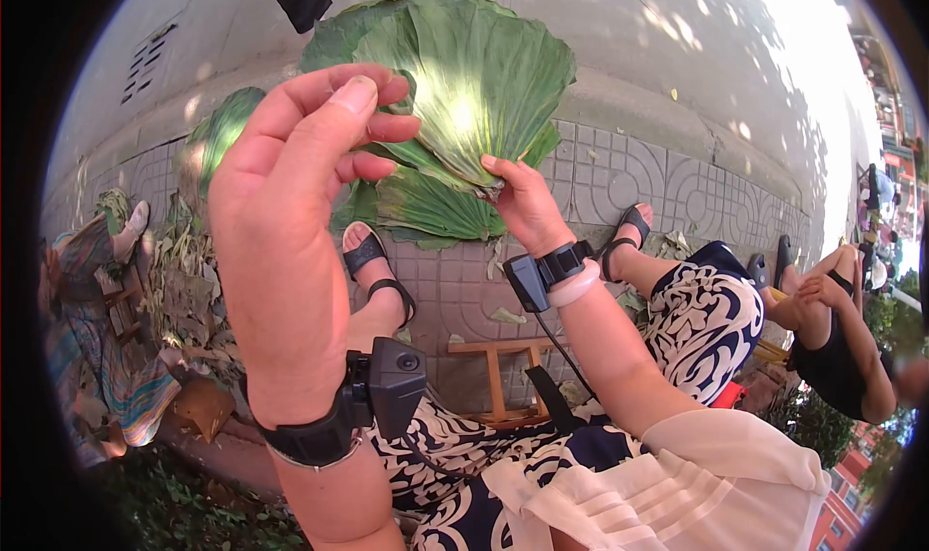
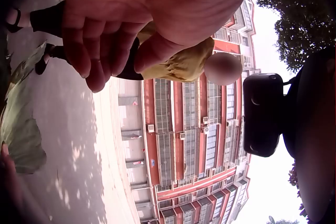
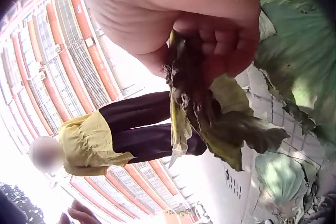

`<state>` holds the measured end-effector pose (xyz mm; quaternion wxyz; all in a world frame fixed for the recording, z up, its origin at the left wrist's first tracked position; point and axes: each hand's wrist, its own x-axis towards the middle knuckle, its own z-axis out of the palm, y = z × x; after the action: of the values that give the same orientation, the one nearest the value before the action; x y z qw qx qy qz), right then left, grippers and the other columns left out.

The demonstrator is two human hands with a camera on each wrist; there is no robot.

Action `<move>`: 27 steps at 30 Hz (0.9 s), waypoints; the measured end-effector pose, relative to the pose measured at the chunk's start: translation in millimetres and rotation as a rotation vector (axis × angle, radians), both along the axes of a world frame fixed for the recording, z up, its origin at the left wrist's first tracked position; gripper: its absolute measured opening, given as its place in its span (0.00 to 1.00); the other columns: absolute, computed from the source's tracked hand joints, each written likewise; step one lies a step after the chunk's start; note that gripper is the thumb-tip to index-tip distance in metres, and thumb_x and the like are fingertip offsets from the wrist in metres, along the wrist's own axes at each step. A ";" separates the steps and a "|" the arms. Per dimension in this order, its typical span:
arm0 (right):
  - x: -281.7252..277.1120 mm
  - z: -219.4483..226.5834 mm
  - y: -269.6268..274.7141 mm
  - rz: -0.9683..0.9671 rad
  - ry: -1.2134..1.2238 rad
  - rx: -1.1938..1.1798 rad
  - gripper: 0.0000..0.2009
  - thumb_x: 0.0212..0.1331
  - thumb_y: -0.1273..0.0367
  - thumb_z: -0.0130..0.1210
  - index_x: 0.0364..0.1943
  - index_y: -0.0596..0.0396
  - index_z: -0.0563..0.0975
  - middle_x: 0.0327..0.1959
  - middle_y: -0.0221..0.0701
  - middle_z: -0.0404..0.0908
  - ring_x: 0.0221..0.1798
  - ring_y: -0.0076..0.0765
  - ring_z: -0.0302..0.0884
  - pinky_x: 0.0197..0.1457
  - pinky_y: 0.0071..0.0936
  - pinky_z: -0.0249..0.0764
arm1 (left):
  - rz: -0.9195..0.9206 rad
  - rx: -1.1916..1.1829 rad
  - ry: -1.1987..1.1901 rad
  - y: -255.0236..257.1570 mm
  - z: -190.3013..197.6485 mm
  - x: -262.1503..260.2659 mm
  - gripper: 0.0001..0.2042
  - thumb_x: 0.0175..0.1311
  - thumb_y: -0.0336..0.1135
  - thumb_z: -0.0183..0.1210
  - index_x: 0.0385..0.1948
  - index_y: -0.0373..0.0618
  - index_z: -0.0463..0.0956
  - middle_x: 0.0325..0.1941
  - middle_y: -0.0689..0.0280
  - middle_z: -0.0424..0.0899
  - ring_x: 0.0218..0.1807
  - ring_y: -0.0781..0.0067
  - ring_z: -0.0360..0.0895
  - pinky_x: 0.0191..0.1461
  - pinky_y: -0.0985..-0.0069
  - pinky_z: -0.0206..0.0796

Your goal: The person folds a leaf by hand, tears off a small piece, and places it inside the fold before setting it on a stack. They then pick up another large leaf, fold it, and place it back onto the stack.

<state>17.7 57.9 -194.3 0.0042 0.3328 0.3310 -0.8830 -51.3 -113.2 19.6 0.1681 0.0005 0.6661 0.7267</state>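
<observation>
My left hand (image 1: pixel 288 198) is raised at the left of the head view, its fingers loosely bent and holding nothing; the left wrist view shows the same hand (image 2: pixel 152 16) with bent fingers apart from the leaves. My right hand (image 1: pixel 527 203) grips a fanned bunch of large green leaves (image 1: pixel 484 77) at their gathered base, thumb on top. In the right wrist view, dark, crumpled leaf ends (image 3: pixel 194 98) stick out of my right hand (image 3: pixel 215 3). Another folded leaf (image 1: pixel 435 206) shows below the bunch, above the paving.
Another green leaf (image 1: pixel 227 130) and a heap of dry leaves (image 1: pixel 184 270) lie at the left. A wooden stool frame (image 1: pixel 495 382) stands between my feet. A person in patterned cloth (image 1: pixel 82 299) is at the left, a seated person (image 1: pixel 837 343) at the right. A standing person in yellow (image 3: pixel 89 140) faces me.
</observation>
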 end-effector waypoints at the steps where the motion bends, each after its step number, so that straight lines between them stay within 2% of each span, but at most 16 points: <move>1: 8.0 -17.9 0.3 0.052 -0.058 0.051 0.11 0.57 0.68 0.65 0.41 0.57 0.78 0.37 0.28 0.82 0.36 0.24 0.78 0.42 0.27 0.73 | 0.003 -0.001 -0.002 0.0 0.0 -0.1 0.16 0.69 0.38 0.54 0.49 0.34 0.76 0.50 0.58 0.82 0.47 0.74 0.79 0.50 0.79 0.66; 3: 32.3 -81.1 1.1 0.163 -0.174 0.149 0.14 0.56 0.69 0.65 0.44 0.58 0.78 0.37 0.29 0.82 0.35 0.25 0.77 0.40 0.28 0.73 | 0.006 -0.012 0.010 -0.7 1.0 -0.2 0.16 0.69 0.38 0.54 0.49 0.34 0.76 0.50 0.58 0.82 0.47 0.74 0.79 0.50 0.78 0.66; 6: 60.6 -133.1 0.0 0.333 -0.488 0.231 0.13 0.56 0.69 0.65 0.44 0.59 0.78 0.36 0.30 0.82 0.34 0.25 0.78 0.35 0.26 0.71 | 0.006 -0.017 0.014 -0.8 1.2 2.5 0.16 0.68 0.38 0.54 0.49 0.34 0.76 0.50 0.58 0.82 0.47 0.73 0.79 0.50 0.78 0.66; 9: 77.5 -176.0 -0.3 0.391 -0.545 0.467 0.11 0.53 0.70 0.67 0.38 0.60 0.80 0.27 0.28 0.79 0.28 0.22 0.75 0.29 0.25 0.66 | 0.009 -0.021 0.007 0.6 0.8 2.6 0.16 0.68 0.38 0.54 0.49 0.34 0.76 0.50 0.57 0.82 0.47 0.73 0.79 0.50 0.78 0.66; 10: 80.3 -181.6 -3.7 0.362 -0.487 0.529 0.17 0.50 0.67 0.66 0.41 0.65 0.80 0.31 0.38 0.85 0.37 0.39 0.83 0.42 0.35 0.76 | 0.010 -0.022 0.002 0.6 0.7 2.7 0.16 0.68 0.38 0.54 0.49 0.34 0.76 0.50 0.57 0.82 0.47 0.73 0.79 0.49 0.78 0.66; 13: 74.6 -160.2 -12.6 0.500 -0.606 1.083 0.21 0.48 0.63 0.67 0.43 0.66 0.79 0.38 0.49 0.85 0.45 0.55 0.83 0.50 0.41 0.76 | 0.015 -0.022 0.005 2.0 2.0 3.2 0.16 0.68 0.38 0.54 0.49 0.34 0.76 0.50 0.58 0.83 0.47 0.73 0.79 0.49 0.79 0.66; 16: 73.2 -168.2 -16.1 0.448 -0.706 1.087 0.24 0.47 0.60 0.67 0.44 0.65 0.78 0.42 0.54 0.83 0.48 0.63 0.80 0.52 0.46 0.74 | 0.006 -0.028 -0.002 3.9 1.5 2.5 0.16 0.68 0.38 0.54 0.49 0.34 0.76 0.50 0.58 0.83 0.47 0.73 0.79 0.49 0.78 0.66; 19: 71.7 -162.5 -20.3 0.411 -0.743 1.072 0.24 0.46 0.60 0.67 0.44 0.65 0.78 0.43 0.53 0.83 0.48 0.60 0.81 0.52 0.45 0.75 | 0.009 -0.032 -0.006 3.8 1.3 2.8 0.17 0.68 0.39 0.54 0.49 0.34 0.76 0.50 0.58 0.83 0.47 0.73 0.79 0.50 0.78 0.66; 22: 79.0 -185.9 -18.5 0.334 -0.754 0.894 0.24 0.46 0.62 0.68 0.43 0.67 0.78 0.41 0.51 0.84 0.45 0.55 0.82 0.49 0.42 0.75 | 0.005 -0.014 -0.001 2.0 0.5 2.9 0.16 0.68 0.39 0.54 0.49 0.34 0.77 0.50 0.58 0.83 0.47 0.73 0.79 0.50 0.78 0.66; 27: 72.4 -171.2 -21.2 0.264 -0.638 0.563 0.21 0.47 0.66 0.70 0.39 0.71 0.78 0.36 0.45 0.84 0.38 0.43 0.82 0.43 0.35 0.75 | -0.001 -0.024 0.004 2.5 1.4 3.1 0.16 0.68 0.39 0.55 0.48 0.34 0.77 0.50 0.59 0.82 0.47 0.73 0.79 0.50 0.78 0.66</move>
<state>90.1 36.7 -365.5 0.1278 0.5319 0.5803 -0.6033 -48.2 -110.8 21.0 0.1671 0.0003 0.6751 0.7186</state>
